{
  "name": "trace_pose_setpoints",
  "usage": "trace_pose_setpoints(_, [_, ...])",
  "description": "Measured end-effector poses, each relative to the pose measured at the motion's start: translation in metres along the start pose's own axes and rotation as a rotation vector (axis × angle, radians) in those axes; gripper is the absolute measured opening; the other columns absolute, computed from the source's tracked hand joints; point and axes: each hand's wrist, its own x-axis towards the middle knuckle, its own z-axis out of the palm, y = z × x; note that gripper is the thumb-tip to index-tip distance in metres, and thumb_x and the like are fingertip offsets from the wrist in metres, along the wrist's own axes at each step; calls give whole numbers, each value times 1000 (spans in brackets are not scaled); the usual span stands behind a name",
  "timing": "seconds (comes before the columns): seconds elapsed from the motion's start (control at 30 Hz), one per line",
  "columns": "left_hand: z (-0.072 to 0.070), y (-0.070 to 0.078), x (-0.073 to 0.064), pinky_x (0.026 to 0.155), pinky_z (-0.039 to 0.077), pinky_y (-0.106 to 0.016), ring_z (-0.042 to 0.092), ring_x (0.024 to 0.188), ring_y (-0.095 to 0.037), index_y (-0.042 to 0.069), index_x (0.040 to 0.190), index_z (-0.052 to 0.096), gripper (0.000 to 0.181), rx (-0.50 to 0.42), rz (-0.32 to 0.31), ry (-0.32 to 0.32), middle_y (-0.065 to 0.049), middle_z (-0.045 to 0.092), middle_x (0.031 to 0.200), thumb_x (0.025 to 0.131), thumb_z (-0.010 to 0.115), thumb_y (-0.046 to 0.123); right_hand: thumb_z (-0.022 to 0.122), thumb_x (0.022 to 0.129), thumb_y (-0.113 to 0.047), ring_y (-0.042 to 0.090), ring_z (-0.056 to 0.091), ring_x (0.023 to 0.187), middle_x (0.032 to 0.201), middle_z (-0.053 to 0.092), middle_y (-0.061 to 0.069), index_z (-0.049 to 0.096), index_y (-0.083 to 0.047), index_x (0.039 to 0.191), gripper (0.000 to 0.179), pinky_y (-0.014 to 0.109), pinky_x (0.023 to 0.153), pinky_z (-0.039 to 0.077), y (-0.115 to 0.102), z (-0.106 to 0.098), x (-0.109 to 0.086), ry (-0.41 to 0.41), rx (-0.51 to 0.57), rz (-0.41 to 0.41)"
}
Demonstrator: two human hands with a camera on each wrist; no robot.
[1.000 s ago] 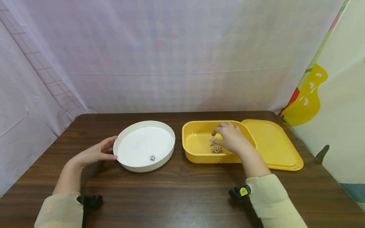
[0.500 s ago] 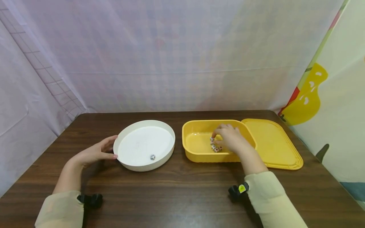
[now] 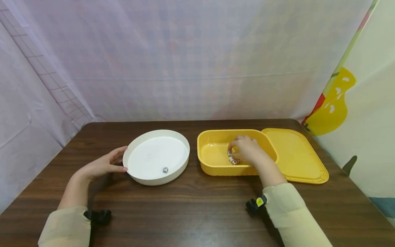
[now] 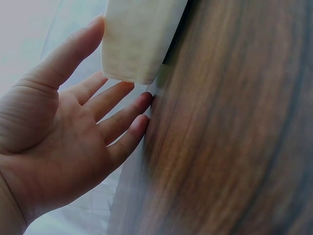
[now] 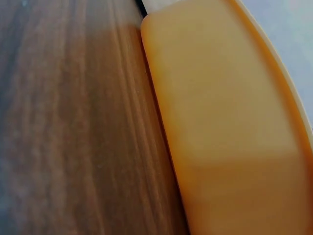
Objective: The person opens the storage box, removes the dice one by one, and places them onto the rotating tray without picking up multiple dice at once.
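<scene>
In the head view my left hand [image 3: 103, 167] is at the left side of a round white tray [image 3: 186, 164], thumb and fingers spread at its rim. The left wrist view shows the thumb [image 4: 73, 54] and fingertips against the tray's outer wall [image 4: 142, 39]. A single die [image 3: 165, 170] lies inside near the front. To the right, my right hand [image 3: 247, 150] reaches into a yellow box [image 3: 213, 170], its fingers bent downward. Several dice [image 3: 234, 162] lie under it; thumb and forefinger stand apart right at another die [image 3: 229, 153]. The palm hides part of the box.
A yellow lid [image 3: 297, 157] lies flat behind and right of the box, partly under its edge. Everything stands on a dark wood table [image 3: 185, 212]. A pale curtain [image 3: 191, 68] hangs behind the far edge. The right wrist view shows mostly the box's outer wall [image 5: 215, 98].
The right hand has lowered slightly and shifted left, its fingertips now closer to the dice. My left hand, the white tray and its die have stayed in place.
</scene>
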Motion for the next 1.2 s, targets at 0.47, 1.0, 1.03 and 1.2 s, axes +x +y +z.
trace_pose_setpoints(0.47, [0,-1,-1,104,17,-63,13,137,-50,-2,151,8,91,2,0,2,-30,7,154,87,70,11,71,86,-15,38,48,106,113,58,13,70,-18,89,5,59,90,31,-3,1,4,-32,-10,3])
trace_pose_setpoints(1.0, [0,1,0,105,16,-62,8,139,-48,-3,151,7,91,-7,5,3,-29,7,154,87,70,10,73,86,-23,41,46,112,121,56,16,70,-17,92,8,61,93,30,-5,-4,1,-5,1,-13])
trace_pose_setpoints(1.03, [0,1,0,105,15,-62,8,139,-48,-3,151,7,91,-6,5,3,-29,7,154,87,70,10,73,86,-23,41,46,112,121,56,16,70,-17,92,9,62,93,30,-6,-5,1,-7,0,-15])
trace_pose_setpoints(1.2, [0,1,-1,105,16,-62,11,138,-48,-3,151,7,91,-5,6,2,-29,8,154,87,70,10,72,88,-22,42,44,115,124,55,17,71,-15,98,13,64,95,28,-8,-8,1,-5,-1,-15])
